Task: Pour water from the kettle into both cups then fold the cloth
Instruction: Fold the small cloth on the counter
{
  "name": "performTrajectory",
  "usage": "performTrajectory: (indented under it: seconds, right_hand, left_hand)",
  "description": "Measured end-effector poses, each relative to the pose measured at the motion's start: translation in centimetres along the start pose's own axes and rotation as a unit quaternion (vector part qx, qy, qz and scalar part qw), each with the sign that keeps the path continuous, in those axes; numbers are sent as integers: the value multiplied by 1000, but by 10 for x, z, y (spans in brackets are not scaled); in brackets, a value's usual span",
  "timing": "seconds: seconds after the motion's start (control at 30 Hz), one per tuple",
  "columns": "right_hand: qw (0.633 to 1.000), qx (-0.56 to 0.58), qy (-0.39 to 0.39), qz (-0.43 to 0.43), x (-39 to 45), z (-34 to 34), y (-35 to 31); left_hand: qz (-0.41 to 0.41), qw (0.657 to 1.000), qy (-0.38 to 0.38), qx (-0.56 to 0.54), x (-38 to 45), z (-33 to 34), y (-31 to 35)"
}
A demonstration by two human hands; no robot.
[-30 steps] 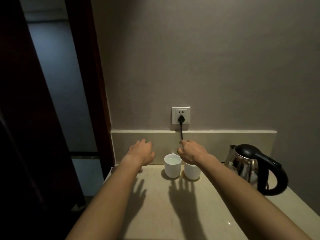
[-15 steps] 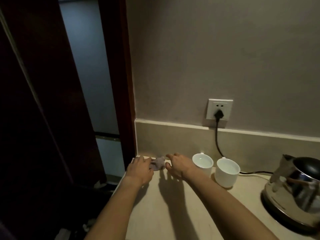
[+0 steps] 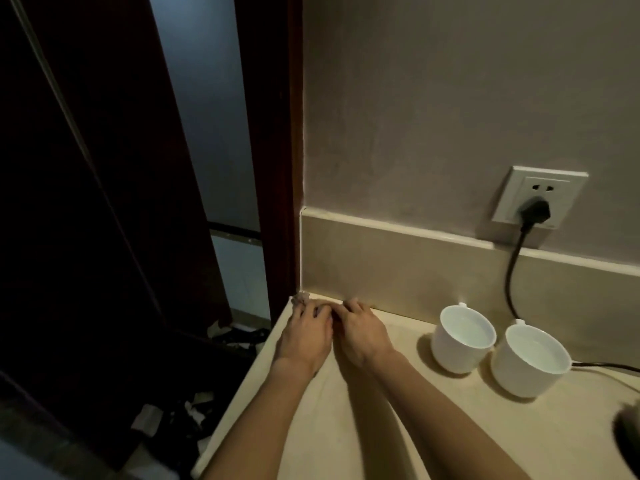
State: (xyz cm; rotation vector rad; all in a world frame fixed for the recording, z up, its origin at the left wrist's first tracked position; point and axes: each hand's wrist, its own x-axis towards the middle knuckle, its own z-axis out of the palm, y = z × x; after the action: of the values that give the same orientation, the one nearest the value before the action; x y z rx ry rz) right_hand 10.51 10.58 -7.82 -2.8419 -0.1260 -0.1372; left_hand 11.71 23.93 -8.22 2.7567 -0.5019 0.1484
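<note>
My left hand (image 3: pixel 304 336) and my right hand (image 3: pixel 362 332) lie side by side at the counter's far left corner, fingers curled down over a small grey cloth (image 3: pixel 300 299). Only a scrap of the cloth shows past my left fingertips; the rest is hidden under both hands. Two white cups, the left cup (image 3: pixel 462 341) and the right cup (image 3: pixel 530 363), stand to the right against the backsplash, each with water inside. The kettle (image 3: pixel 628 434) shows only as a dark blurred edge at the right border.
The beige counter (image 3: pixel 346 427) ends at a left edge beside a dark wooden door frame (image 3: pixel 273 168). A black power cord (image 3: pixel 510 271) runs from the wall socket (image 3: pixel 540 197) down behind the cups. Litter lies on the floor below left.
My view has swung left and down, pushing the kettle almost out of sight. Both hands moved from near the cups to the left corner and closed together over the cloth.
</note>
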Motion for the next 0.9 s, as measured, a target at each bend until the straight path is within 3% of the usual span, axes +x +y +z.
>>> performTrajectory:
  seconds: [0.27,0.43,0.77,0.9]
  right_hand:
    - [999,29,6,-13,-39,-11,-2]
    - [999,33,27,-22,-96,-16,-2]
    - [993,-1,95,-73,-209,-22,9]
    - [992,24,113,-44,-256,-17,28]
  left_hand:
    - [37,998,23,38,-38,-15,15]
    - [35,999,-1,27,-81,-13,32]
    - [142,989,4,-29,-164,-8,67]
    - [188,981,44,-33,-196,7,91]
